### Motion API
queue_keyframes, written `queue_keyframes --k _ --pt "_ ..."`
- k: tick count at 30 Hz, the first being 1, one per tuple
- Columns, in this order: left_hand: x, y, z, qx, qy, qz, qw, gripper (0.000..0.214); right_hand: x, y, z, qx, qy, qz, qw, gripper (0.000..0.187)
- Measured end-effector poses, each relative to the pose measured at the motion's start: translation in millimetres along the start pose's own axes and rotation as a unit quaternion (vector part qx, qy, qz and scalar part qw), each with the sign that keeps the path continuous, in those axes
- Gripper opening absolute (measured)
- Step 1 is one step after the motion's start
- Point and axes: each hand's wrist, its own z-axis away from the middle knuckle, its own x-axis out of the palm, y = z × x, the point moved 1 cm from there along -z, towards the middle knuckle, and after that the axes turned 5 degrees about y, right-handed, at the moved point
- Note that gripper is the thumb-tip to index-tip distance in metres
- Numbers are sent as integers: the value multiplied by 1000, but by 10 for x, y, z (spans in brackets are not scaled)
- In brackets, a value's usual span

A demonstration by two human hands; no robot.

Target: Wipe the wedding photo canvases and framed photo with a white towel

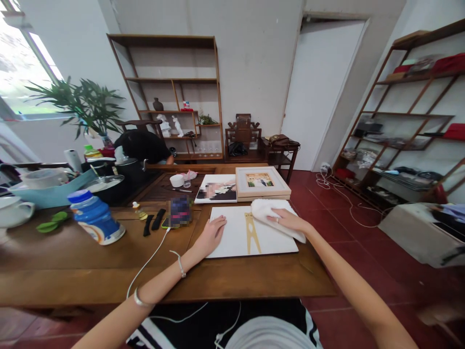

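Note:
A flat white panel (232, 237) lies on the wooden table before me, with a gold A-shaped piece (252, 235) on its face. My left hand (213, 233) rests flat on the panel's left edge, fingers stretched out and holding nothing. On the panel's upper right, my right hand (288, 220) grips a folded white cloth (265, 209), which hangs past the right edge. Just behind the panel are a photo print (218, 189) and a white picture frame (281, 184) with a photo in it.
On the left of the table (160, 276) stand a blue-capped bottle (95, 218), a small dropper bottle (138, 211) and a phone with a white cable (154, 257). A tea tray (156, 186) lies behind. Another person (145, 145) bends down beyond the table. Shelves (410, 116) stand right.

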Motion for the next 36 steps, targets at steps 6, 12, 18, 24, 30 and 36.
queue_keyframes --k 6,12,18,24,30,36 --pt "-8 9 -2 3 8 9 1000 32 169 12 15 -2 -8 -11 1000 39" --pt "-6 19 -4 -6 1 10 1000 32 -2 -276 687 -38 -117 15 992 34" --pt "5 7 -5 -8 6 19 1000 31 -197 -311 932 -22 -98 85 991 13" --pt "0 16 -6 -10 0 7 1000 31 134 -187 419 -114 -16 166 979 46" --pt "-26 61 -17 -16 -25 -15 999 33 359 -137 111 -137 15 189 972 45" --pt "-29 69 -18 -17 -20 -15 1000 31 257 -291 496 -109 -42 147 982 46"
